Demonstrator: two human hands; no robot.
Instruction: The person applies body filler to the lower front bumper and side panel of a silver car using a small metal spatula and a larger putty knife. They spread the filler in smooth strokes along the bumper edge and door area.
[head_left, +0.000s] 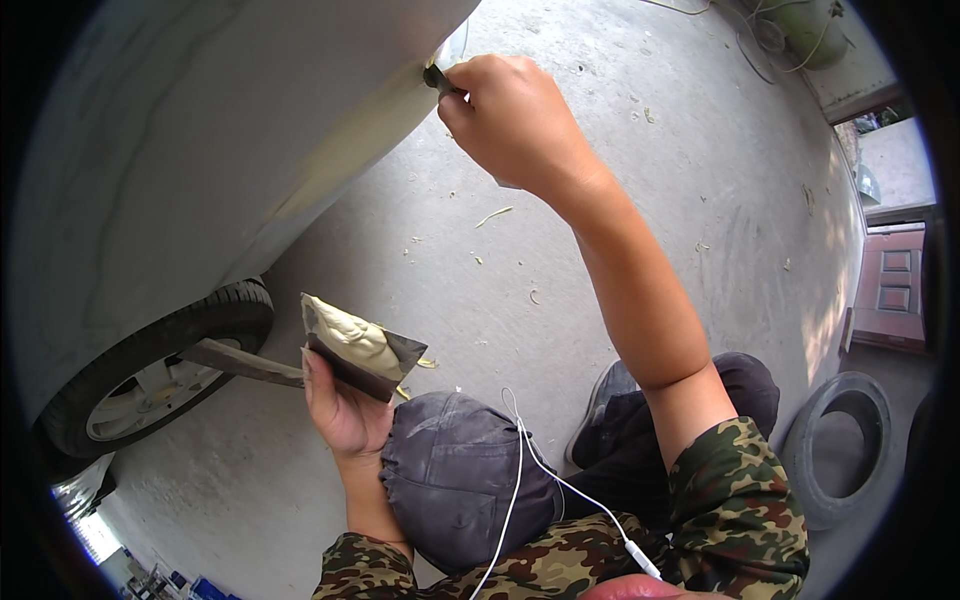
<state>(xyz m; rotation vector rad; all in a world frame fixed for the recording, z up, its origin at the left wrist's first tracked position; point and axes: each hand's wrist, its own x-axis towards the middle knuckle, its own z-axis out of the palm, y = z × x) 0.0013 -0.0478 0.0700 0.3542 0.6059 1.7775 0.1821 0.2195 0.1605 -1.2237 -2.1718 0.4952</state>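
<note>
My right hand (506, 116) pinches a small dark spreader (442, 80) at the lower edge of a grey car body panel (225, 112). Along that edge runs a smeared band of pale yellow filler (337, 161). Lower down, my left hand (345, 409) holds a dark flat plate (360, 369) by its near side, with a thick mound of pale yellow filler (356, 337) on top. The plate is tilted, above and left of my knee. Its handle, or a separate flat strip (244, 362), extends left in front of the wheel; which one I cannot tell.
A car wheel with its tyre (161, 375) stands at the left. Scraps of filler (495, 216) lie on the concrete floor (450, 277). A loose tyre (838, 450) rests at the right. A white cable (517, 480) hangs before my body. A green tank (806, 34) with hoses stands at the top right.
</note>
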